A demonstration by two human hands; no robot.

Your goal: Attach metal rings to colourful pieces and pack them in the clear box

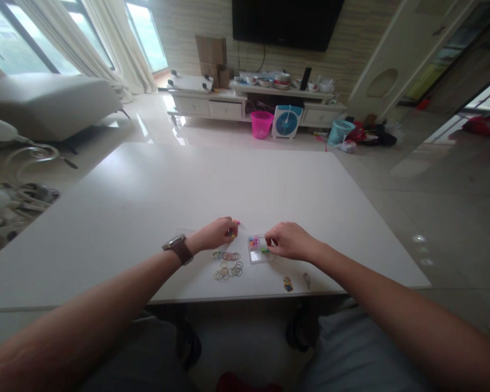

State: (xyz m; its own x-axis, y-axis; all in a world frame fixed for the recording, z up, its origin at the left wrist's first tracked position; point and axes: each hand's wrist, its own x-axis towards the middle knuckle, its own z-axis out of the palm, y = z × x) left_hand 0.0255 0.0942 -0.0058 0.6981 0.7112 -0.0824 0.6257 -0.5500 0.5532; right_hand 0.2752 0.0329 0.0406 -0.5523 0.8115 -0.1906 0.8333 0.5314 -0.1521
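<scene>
Left hand [217, 233]: closed around small coloured pieces (pink and yellow show at the fingertips), rested on the white table [147, 207].
Right hand [291, 241]: curled, fingertips laid on the clear compartment box [258, 249].
Box: set between both hands, coloured bits seen inside.
Rubber bands [227, 263]: scattered loose just below the left hand.
Yellow figure sticker [288, 283]: placed near the table's front edge.

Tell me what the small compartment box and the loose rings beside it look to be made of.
Small compartment box: likely clear hard plastic; see-through walls show coloured bits inside. Loose rings: probably rubber or elastic bands; thin, multicoloured loops lying flat, though too small to be sure.
</scene>
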